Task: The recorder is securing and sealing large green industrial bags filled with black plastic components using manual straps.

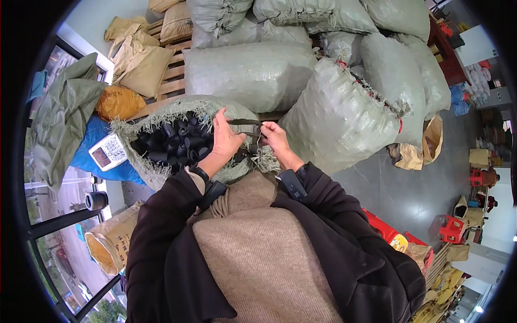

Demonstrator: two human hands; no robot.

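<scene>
In front of me a pale green woven sack (153, 175) with a frayed mouth lies open, full of black moulded pieces (180, 137). My left hand (227, 138) is over the right side of its mouth, with thumb and fingers apart. A thin dark strip (246, 123) runs from beside its fingers to my right hand (276, 140). The right fingers are closed in a pinch on that strip, above a frayed bunch of the sack's edge (265, 159). Whether the left fingers also grip the strip is hidden.
Full woven sacks (247, 70) are piled on a wooden pallet (172, 72) ahead, and a large tied sack (339, 118) leans close on the right. A white calculator (107, 153) rests left of the open sack. An open paper sack (114, 237) stands by the window. Red stools (452, 229) are farther right.
</scene>
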